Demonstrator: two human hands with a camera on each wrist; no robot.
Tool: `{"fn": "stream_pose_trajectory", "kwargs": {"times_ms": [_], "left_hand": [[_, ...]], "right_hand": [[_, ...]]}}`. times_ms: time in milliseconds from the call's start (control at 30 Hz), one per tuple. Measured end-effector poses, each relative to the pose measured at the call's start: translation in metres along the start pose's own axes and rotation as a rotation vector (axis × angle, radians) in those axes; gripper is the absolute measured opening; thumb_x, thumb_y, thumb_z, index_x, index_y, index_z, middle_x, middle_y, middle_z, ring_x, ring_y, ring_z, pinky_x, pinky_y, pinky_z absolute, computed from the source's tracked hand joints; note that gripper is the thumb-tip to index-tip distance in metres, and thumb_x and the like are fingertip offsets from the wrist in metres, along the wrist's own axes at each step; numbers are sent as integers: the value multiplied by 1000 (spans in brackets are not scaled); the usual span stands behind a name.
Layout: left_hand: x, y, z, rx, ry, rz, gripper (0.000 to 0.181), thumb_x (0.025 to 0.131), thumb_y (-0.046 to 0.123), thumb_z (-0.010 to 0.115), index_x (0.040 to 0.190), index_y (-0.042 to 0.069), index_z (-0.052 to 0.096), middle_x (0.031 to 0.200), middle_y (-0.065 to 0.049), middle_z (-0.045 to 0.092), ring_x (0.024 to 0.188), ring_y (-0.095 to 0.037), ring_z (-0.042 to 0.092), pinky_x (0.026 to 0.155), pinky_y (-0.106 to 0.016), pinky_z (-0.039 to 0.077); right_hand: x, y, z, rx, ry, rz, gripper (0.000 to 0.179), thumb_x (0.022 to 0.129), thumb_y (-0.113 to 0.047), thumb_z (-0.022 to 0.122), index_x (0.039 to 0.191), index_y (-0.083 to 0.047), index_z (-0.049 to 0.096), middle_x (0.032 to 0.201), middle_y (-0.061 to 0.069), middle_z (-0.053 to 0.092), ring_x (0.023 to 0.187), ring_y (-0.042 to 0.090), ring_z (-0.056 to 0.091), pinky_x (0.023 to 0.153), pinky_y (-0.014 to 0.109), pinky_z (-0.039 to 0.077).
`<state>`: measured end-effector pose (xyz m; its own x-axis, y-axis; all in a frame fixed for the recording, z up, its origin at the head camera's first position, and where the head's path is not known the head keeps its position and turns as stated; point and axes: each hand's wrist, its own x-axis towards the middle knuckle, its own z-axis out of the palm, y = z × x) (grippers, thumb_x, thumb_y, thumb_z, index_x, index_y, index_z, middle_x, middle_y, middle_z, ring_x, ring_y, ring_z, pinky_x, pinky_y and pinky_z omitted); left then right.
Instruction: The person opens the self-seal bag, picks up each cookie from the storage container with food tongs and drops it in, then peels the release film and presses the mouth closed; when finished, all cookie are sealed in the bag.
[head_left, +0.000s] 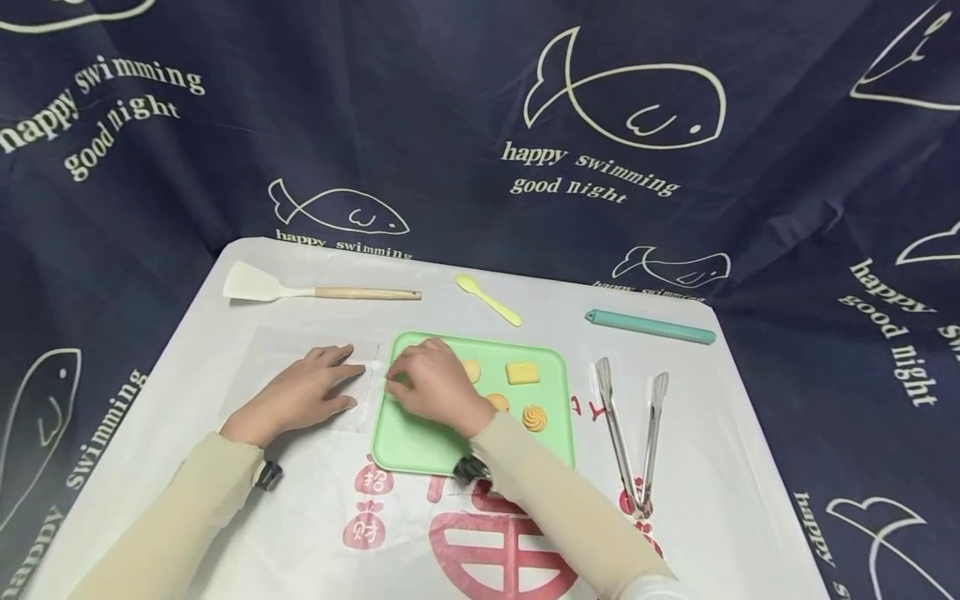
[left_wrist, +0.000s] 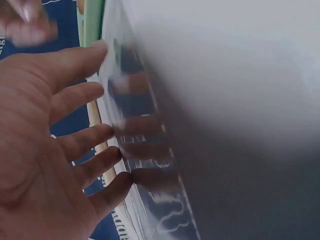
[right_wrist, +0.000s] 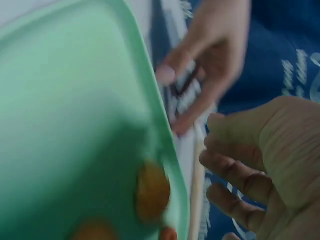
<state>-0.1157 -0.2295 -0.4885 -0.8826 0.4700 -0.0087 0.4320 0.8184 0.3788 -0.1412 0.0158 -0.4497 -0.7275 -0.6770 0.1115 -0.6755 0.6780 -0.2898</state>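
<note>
My left hand [head_left: 303, 392] lies with fingers spread over a flat clear plastic bag [head_left: 251, 367]. In the left wrist view its fingertips touch the bag's shiny clear edge strip [left_wrist: 145, 145]. To the right, my right hand [head_left: 435, 383] hovers over the left side of a light green tray [head_left: 412, 448]. Its fingers are loosely bent and nothing shows between them in the right wrist view. On the tray are a rectangular cookie [head_left: 522, 372], a swirl cookie [head_left: 534, 417] and round cookies [head_left: 472, 370], partly hidden by the right hand.
A white spatula [head_left: 255, 283] with a wooden handle and a yellow spoon [head_left: 487, 300] lie toward the far edge. Right of the tray are metal tongs [head_left: 618, 433] with spread arms and a teal stick-like tool [head_left: 651, 326]. A dark fish-print cloth [head_left: 450, 108] hangs behind the white table.
</note>
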Motion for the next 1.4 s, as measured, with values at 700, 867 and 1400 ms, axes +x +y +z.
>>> {"fn": "stream_pose_trajectory", "kwargs": {"times_ms": [700, 867, 1400], "left_hand": [[9, -8, -9, -31, 77, -38, 20, 85, 21, 84, 105, 17, 82, 131, -11, 64, 115, -34, 56, 90, -54, 50], [9, -9, -12, -40, 59, -49, 35, 82, 26, 87, 113, 13, 79, 130, -12, 63, 114, -34, 55, 91, -55, 48], [9, -15, -10, 36, 32, 17, 41, 78, 31, 89, 114, 12, 79, 126, -14, 63, 112, -37, 55, 92, -58, 46]], "right_hand": [[35, -29, 29, -279, -63, 127, 26, 83, -41, 81, 66, -29, 66, 103, -12, 67, 111, 21, 49, 114, 68, -11], [37, -31, 31, -291, -61, 128, 26, 83, -42, 81, 66, -29, 66, 104, -12, 67, 112, 21, 49, 115, 68, -10], [39, -29, 35, -285, -72, 139, 22, 83, -43, 81, 70, -29, 71, 102, -12, 66, 111, 21, 48, 116, 67, -7]]}}
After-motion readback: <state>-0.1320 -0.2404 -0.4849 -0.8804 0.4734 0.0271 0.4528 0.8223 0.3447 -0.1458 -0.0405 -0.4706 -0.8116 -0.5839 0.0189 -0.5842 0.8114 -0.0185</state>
